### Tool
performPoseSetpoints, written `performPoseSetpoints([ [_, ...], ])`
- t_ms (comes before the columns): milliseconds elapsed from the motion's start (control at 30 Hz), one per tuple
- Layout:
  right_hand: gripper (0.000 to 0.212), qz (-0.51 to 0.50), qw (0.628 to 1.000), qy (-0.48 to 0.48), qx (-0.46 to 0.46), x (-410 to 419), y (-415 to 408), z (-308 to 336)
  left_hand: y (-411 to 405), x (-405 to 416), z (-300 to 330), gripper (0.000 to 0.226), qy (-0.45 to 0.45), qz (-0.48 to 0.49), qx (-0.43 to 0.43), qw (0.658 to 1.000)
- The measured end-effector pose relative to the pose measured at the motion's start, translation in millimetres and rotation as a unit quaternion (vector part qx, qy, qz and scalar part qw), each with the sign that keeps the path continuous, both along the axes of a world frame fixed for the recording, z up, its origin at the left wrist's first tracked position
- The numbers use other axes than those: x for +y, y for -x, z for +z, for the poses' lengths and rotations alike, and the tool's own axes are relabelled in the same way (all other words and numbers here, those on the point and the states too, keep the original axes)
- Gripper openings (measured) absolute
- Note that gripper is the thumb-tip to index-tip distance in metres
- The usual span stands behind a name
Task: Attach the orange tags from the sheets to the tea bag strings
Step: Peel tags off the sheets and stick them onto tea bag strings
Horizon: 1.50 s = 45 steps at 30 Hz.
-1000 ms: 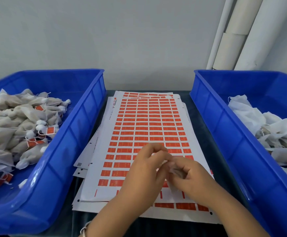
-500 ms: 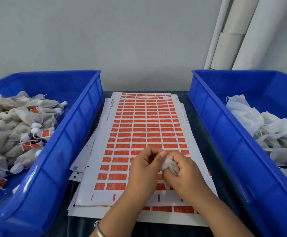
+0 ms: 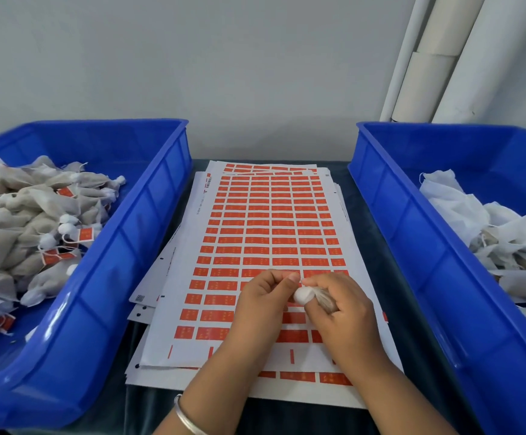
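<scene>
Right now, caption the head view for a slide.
Both hands hold a tea bag over tag sheets, between two blue bins.

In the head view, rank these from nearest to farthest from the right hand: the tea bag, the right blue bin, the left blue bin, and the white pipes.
Measured from the right hand:
1. Tea bag, gripped in that hand.
2. Right blue bin, just to its right.
3. Left blue bin, across the tag sheets on the left.
4. White pipes, against the back wall, upper right.
</scene>
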State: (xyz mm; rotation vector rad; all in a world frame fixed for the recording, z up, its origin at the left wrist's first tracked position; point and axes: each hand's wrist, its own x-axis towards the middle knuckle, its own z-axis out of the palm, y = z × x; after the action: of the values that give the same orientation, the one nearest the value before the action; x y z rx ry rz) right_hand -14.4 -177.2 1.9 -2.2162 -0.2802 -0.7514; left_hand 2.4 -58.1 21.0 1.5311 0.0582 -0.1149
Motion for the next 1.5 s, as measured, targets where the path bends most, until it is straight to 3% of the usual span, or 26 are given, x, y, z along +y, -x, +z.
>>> performPoseSetpoints([
  [267, 0.007, 0.025, 0.992, -0.079, 0.097, -1.4, 1.6, 3.3, 0.9, 2.7, -3.4, 0.010, 0.028, -0.023, -0.015, 0.999],
  [333, 0.005, 0.006, 0.988, -0.123, 0.096, -4.3, -0.1, 2.9, 1.9, 4.6, -3.1, 0.025, 0.059, -0.085, -0.044, 0.994],
  [433, 0.026, -0.014, 0.980, -0.162, 0.115, -6.9, 0.1, 3.1, 2.8, 2.8, -4.9, 0.045, -0.013, -0.107, -0.101, 0.989],
  [500, 0.027, -0.010, 0.978, -0.160, 0.137, -7.1, 1.1, 2.8, 2.5, 0.4, -5.9, 0.043, -0.054, -0.087, -0.129, 0.986],
  [667, 0.019, 0.020, 0.965, -0.185, 0.185, -6.3, 3.7, 7.6, 0.7, 3.2, -9.6, 0.030, -0.056, -0.049, -0.144, 0.987],
  [867, 0.011, 0.085, 0.926, -0.230, 0.288, -8.4, -0.2, 11.1, 0.0, 2.1, -11.8, 0.017, -0.056, 0.018, -0.135, 0.989],
  [1000, 0.016, 0.173, 0.871, -0.304, 0.345, -13.3, -1.4, 7.7, 2.4, 1.1, -11.5, 0.020, -0.060, -0.004, -0.154, 0.986],
  [1100, 0.033, 0.184, 0.846, -0.352, 0.356, -14.9, -2.7, 6.6, 3.4, 1.5, -10.4, 0.024, -0.072, -0.025, -0.161, 0.984],
  [1300, 0.023, 0.199, 0.772, -0.501, 0.336, -17.0, -4.6, 11.3, 9.1, 3.3, -9.8, 0.043, -0.118, -0.067, -0.238, 0.962],
  [1500, 0.034, 0.157, 0.784, -0.495, 0.340, -14.6, -2.1, 15.7, 7.2, 2.2, -5.5, 0.021, -0.193, -0.001, -0.236, 0.952],
])
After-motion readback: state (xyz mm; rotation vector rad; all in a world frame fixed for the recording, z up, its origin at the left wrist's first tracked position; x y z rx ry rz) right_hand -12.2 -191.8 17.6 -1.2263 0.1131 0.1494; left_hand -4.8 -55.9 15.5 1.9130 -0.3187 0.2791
